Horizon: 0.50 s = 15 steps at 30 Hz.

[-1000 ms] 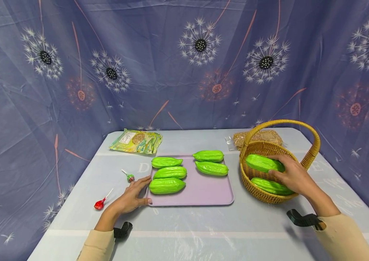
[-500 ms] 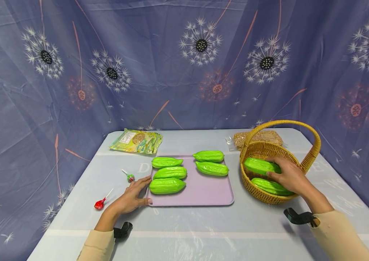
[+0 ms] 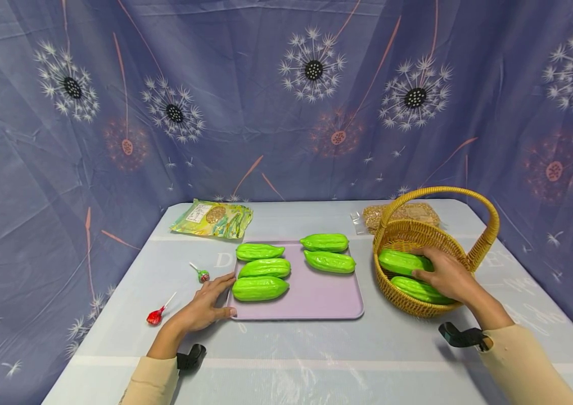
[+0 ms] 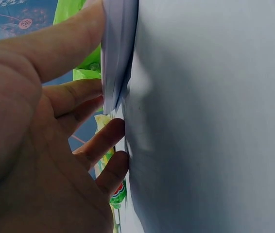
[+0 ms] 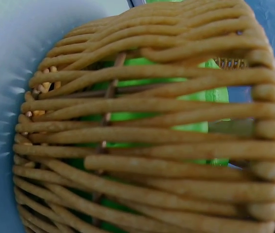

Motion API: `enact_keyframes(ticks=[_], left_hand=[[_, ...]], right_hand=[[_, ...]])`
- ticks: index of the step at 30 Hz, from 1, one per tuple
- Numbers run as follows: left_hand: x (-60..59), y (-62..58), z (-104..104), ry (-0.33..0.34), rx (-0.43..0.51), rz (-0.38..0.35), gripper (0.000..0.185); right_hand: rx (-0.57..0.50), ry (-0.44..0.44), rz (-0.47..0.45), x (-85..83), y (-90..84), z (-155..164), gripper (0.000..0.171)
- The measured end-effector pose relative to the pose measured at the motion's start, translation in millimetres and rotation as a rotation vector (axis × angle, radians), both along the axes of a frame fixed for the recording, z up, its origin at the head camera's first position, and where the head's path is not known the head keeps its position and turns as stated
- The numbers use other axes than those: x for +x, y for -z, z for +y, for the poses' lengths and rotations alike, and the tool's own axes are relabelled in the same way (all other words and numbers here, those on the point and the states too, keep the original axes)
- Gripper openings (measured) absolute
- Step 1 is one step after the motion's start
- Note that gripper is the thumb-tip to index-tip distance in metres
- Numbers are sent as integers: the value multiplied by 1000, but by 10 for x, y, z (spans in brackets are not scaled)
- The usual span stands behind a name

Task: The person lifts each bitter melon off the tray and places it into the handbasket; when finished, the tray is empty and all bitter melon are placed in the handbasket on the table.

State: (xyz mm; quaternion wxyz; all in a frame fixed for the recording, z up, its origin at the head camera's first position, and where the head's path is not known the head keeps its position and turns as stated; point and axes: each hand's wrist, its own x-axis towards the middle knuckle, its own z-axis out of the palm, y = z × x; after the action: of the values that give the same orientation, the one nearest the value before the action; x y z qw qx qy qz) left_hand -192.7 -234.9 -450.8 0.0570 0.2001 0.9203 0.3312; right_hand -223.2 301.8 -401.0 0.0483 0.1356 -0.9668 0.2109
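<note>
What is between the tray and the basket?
Nothing; in the head view, only bare table lies between the purple tray and the wicker basket.

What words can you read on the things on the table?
None can be read for sure.
Yellow-green printed snack bag: its white label has print, too small and blurred.
Pale blue tablecloth: faint large letters show beside the lilac tray, like "D" at its left edge and "E" right of the wicker basket; the rest is covered.
</note>
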Motion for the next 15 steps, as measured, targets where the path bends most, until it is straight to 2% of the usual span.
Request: enact_keyframes(ticks=[15], left_hand=[[-4,14,-7,5,2,10,75]], right_hand=[[17,-32,-35,-33,66,39,45]])
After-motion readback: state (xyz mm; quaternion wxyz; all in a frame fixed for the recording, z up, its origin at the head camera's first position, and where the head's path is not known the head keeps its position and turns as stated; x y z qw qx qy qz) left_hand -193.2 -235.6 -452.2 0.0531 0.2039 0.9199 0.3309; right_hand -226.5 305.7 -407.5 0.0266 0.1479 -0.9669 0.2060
